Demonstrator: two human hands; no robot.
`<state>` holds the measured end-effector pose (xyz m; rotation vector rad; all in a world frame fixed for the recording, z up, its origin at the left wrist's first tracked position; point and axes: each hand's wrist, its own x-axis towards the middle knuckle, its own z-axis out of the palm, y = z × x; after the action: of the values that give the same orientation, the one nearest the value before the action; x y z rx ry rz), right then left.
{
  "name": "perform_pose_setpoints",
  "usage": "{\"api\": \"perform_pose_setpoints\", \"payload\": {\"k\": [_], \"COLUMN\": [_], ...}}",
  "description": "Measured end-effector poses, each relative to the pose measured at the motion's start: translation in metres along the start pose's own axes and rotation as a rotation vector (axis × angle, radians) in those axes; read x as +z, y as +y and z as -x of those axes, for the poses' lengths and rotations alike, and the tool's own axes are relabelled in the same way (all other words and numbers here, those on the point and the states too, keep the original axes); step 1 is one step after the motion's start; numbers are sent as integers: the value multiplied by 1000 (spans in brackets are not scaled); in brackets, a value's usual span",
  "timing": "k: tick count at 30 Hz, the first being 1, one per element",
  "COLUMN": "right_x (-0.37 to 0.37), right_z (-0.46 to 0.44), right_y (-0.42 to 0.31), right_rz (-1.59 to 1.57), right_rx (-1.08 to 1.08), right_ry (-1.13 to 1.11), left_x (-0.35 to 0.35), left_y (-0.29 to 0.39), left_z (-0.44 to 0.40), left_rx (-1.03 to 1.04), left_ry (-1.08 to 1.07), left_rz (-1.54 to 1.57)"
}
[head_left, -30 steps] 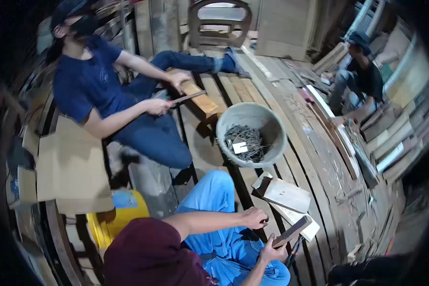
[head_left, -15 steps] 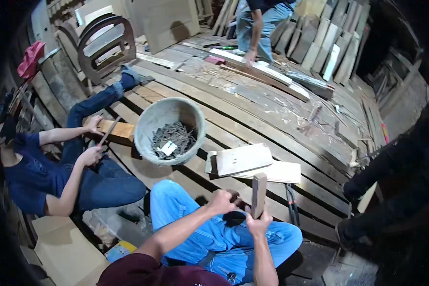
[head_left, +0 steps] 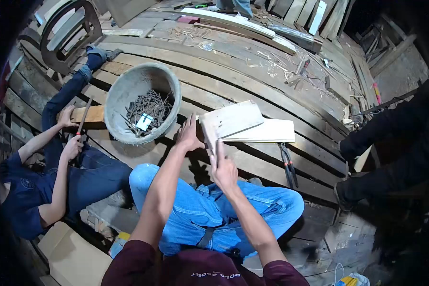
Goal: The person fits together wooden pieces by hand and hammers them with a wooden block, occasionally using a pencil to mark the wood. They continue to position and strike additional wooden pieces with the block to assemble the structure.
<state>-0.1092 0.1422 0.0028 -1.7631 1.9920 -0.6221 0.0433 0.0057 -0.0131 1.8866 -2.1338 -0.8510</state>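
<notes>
My right hand (head_left: 224, 170) grips a short wooden block (head_left: 210, 136), its index finger stretched along the side. The block's top end overlaps a pale board (head_left: 233, 119) in my view. Just left of the block, my left hand (head_left: 189, 136) has its fingers stretched forward and its thumb apart. Whether its thumb touches the block I cannot tell. Under the pale board lies a second, lighter board (head_left: 271, 131). Pliers with dark and orange handles (head_left: 288, 164) lie to the right. A grey bucket (head_left: 114, 105) holding many dark nails (head_left: 150, 107) and a small white packet stands to the left.
On the left a seated person (head_left: 38, 186) holds a thin tool (head_left: 85, 114) against a timber. Dark-clothed legs (head_left: 381, 138) stand at right. Gaps run between the floor slats (head_left: 224, 81). Long timbers (head_left: 243, 24) and scraps lie farther back; a cardboard box (head_left: 74, 257) is lower left.
My right hand has moved forward and left, tilting the block from upright toward the boards. My left hand has moved forward and its fingers have opened out. The view has tipped down.
</notes>
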Motion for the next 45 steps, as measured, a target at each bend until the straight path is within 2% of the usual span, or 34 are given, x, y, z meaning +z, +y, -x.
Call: {"api": "perform_pose_setpoints", "payload": {"k": [3, 4, 5, 6, 7, 8, 9, 11, 13, 15, 17, 18, 19, 21, 23, 24, 25, 26, 27, 29, 30, 31, 33, 34, 35, 37, 39, 40, 41, 43, 45], "right_x": [6, -5, -4, -3, -18, -39, -53, -56, -25, -12, -19, -14, -38, -62, -39, -48, -26, -6, 0, -24, -27, -51, -56, -53, -43, -26, -20, -21, -27, -52, -64], "right_z": [-5, -7, -16, -28, -40, -54, -63, -65, -42, -12, -20, -36, -49, -76, -74, -57, -38, -18, -9, -22, -34, -44, -65, -63, -58, -31, -6, -16, -27, -60, -80], "right_y": [19, 15, 29, 46, 50, 57, 55, 45, 34, 2, 17, 50, 53, 74, 95, 57, 49, 38, 32, 37, 53, 47, 67, 66, 61, 37, 21, 35, 51, 73, 84], "right_rz": [167, 193, 185, 362, 345, 242, 239, 164, 310, 179, 380, 226, 378, 277, 148, 291, 296, 134, 269, 355, 258, 318, 206, 232, 59, 230, 281, 324, 351, 358, 251], "right_rx": [-119, -96, -93, -86, 36, 155, 253, 260, 60, -67, -129, -206, -76, 215, 47, 214, 14, -87, -94, -106, -70, 75, 209, 245, 255, 7, -94, -177, -169, 129, 210], "right_ry": [-24, -39, -20, 95, 142, 38, 29, 42, -4, -186, -160, -29, -25, 110, 293, 1, 38, 32, -104, -111, -11, -54, 161, 145, 137, 9, -165, -79, -17, -33, 176], "left_x": [6, 7, 9, 7, 5, 9, 10, 7, 12, 9, 12, 10, 9, 16, 19, 10, 14, 16, 17, 20, 17, 15, 10, 9, 8, 8, 20, 19, 18, 13, 8], "left_y": [-6, -7, -7, -5, -5, -9, -9, -5, -9, -7, -12, -12, -12, -15, -16, -11, -14, -15, -17, -19, -18, -18, -13, -11, -12, -12, -20, -19, -19, -14, -11], "left_z": [-6, -5, -4, -2, -2, -3, -3, -3, -4, -3, -6, -7, -8, 1, -8, -8, -10, -9, -8, -11, -10, -8, -6, -7, -8, -7, -11, -11, -12, -7, -3], "left_rx": [91, 118, 68, 68, 68, 95, 74, 43, 43, 58, 47, 68, 85, 89, 80, 58, 60, 62, 68, 69, 77, 84, 50, 46, 43, 68, 77, 63, 56, 31, 32], "left_ry": [-22, -8, -3, -10, -10, 19, 22, 22, 55, 77, 51, 60, 68, 70, 105, 48, 51, 68, 82, 75, 45, 43, 28, 22, 16, 37, 77, 48, 42, 33, 22], "left_rz": [84, 142, 138, 137, 134, 175, 169, 165, 170, 187, 244, 241, 243, 229, 201, 185, 211, 216, 215, 219, 250, 274, 250, 243, 234, 234, 260, 267, 262, 252, 255]}}
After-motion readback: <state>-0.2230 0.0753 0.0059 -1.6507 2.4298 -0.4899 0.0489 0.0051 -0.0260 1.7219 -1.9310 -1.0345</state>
